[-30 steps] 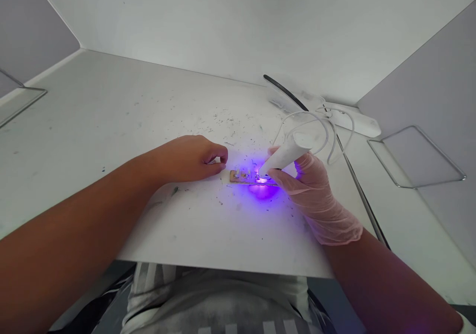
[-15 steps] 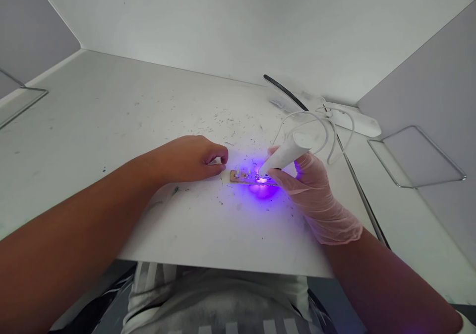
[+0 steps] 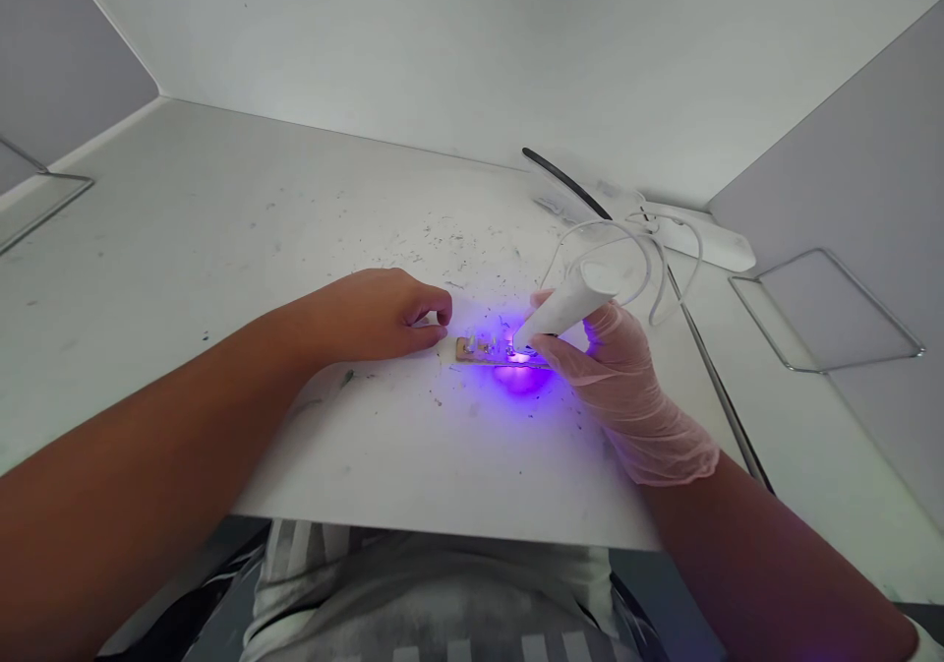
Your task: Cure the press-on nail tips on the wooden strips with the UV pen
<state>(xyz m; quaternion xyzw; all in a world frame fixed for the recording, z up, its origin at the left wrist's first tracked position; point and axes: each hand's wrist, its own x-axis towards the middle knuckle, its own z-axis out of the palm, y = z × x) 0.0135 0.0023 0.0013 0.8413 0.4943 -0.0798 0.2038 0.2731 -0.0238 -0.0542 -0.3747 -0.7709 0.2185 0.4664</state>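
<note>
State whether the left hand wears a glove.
No, the left hand is bare, while the right hand wears a thin, pinkish glove.

A lit lamp (image 3: 566,304) is held by the gloved right hand (image 3: 628,379) over a strip (image 3: 472,350) toward the surface's front edge (image 3: 442,526).
</note>
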